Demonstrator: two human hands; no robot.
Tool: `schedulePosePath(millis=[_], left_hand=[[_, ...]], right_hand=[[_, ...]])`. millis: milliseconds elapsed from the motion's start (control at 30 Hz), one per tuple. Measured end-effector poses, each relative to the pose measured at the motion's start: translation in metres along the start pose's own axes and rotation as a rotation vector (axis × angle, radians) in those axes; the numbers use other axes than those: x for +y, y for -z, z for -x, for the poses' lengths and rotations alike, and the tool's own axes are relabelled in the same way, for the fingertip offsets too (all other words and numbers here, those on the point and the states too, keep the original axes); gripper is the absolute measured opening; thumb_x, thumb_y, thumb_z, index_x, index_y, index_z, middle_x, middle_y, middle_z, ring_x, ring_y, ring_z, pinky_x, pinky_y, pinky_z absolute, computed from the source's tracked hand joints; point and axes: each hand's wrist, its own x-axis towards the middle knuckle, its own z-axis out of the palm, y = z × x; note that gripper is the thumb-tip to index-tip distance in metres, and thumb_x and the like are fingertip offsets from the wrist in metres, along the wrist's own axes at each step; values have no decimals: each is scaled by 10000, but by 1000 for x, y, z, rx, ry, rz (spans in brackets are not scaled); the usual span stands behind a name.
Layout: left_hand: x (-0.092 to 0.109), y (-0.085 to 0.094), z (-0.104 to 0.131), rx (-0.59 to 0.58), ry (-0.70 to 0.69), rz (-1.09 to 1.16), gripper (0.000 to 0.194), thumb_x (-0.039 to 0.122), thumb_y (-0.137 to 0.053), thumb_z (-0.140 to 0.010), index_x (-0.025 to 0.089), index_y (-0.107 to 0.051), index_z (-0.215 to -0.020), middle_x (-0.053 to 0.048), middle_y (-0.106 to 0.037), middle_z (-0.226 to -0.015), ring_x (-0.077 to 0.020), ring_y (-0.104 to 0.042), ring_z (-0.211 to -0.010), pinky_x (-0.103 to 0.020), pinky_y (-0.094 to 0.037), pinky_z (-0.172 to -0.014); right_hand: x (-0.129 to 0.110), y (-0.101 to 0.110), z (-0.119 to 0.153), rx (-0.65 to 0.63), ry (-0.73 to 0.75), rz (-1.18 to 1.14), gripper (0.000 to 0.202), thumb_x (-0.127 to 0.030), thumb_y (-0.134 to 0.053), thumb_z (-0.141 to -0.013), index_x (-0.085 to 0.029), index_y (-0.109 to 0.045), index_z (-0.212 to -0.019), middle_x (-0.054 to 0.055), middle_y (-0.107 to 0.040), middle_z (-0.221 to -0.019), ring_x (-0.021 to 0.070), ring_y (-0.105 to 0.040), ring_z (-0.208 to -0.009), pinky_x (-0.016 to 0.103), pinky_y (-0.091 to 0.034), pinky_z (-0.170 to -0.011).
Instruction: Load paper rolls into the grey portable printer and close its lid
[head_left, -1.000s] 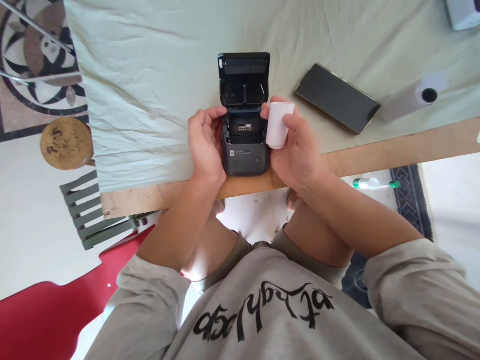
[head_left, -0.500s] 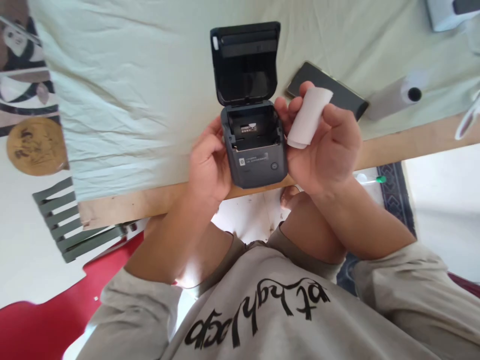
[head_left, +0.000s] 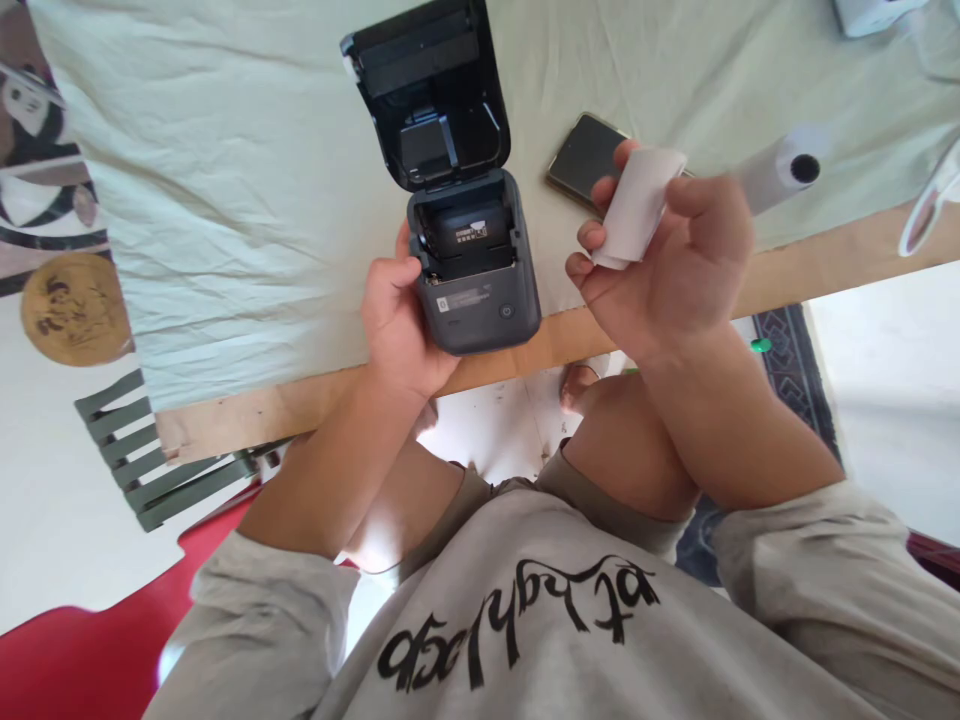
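My left hand (head_left: 401, 320) grips a dark label printer (head_left: 480, 318) by its left side and underside, over the table's front edge. The printer's lid (head_left: 431, 100) is swung up, and its paper bay (head_left: 469, 235) shows no roll, only a small printed sticker inside. Off to the right, my right hand (head_left: 675, 265) holds a small white paper roll (head_left: 637, 205) between thumb and fingers, apart from the printer. Behind those fingers a dark smartphone (head_left: 589, 155) lies on the cloth, partly hidden.
A larger white roll with a dark core (head_left: 780, 170) lies right of my right hand. Beyond it are white-framed glasses (head_left: 930, 215) and a white device (head_left: 877, 15). The wooden table edge (head_left: 247, 415) runs before my lap. A green slatted stool (head_left: 142, 450) stands at lower left.
My left hand has moved the printer left and tilted it. My right hand has drawn away from the printer, slightly up and to the right, still holding the small roll.
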Motion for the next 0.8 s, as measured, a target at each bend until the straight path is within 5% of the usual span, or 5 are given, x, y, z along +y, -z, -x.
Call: schedulePosePath(millis=[200,333,600,700,800], left_hand=[[-6,1,-2,-8,-16,34,316,433,-341,-881,278,-598,-980,-16,-688,-1015,-223,-611,-1101,-365,-499,-918],[-10,3,-1,-86,-29,98,377,272,-362,-837,291,-564,-1155,4,-658,-1125,-232,-540,-1231,-404,-464,-992],[-8,4,6,-158,-5,76,366,273,-465,-791,296,-562,-1143,7,-670,-1063,-264,-464,-1306,-398,-438,-999],[-6,5,6,-158,-1,93,353,254,-443,-807,271,-547,-1144,4,-664,-1084,-246,-481,-1298,-387,-439,-1006],[-5,6,7,-152,-17,118,345,238,-425,-833,264,-544,-1156,5,-661,-1096,-230,-498,-1281,-382,-426,-1035]], right_hand=[[-9,-10,3,-154,42,106,336,-210,-527,-581,-283,-630,-892,-3,-503,-810,120,-507,-614,270,-441,-514],[-18,-26,7,-293,67,160,364,-200,-510,-589,-279,-612,-930,-8,-519,-768,134,-539,-606,292,-465,-518],[-2,-19,15,-345,323,530,405,-231,-556,-814,-350,-501,-1197,-2,-588,-1058,175,-616,-869,337,-564,-754],[2,-11,19,-440,519,744,379,-224,-562,-822,-342,-541,-1182,22,-567,-1061,209,-572,-1002,413,-501,-960],[6,-9,18,-513,729,902,385,-226,-577,-814,-367,-554,-1172,33,-540,-1062,229,-524,-1056,437,-486,-974]])
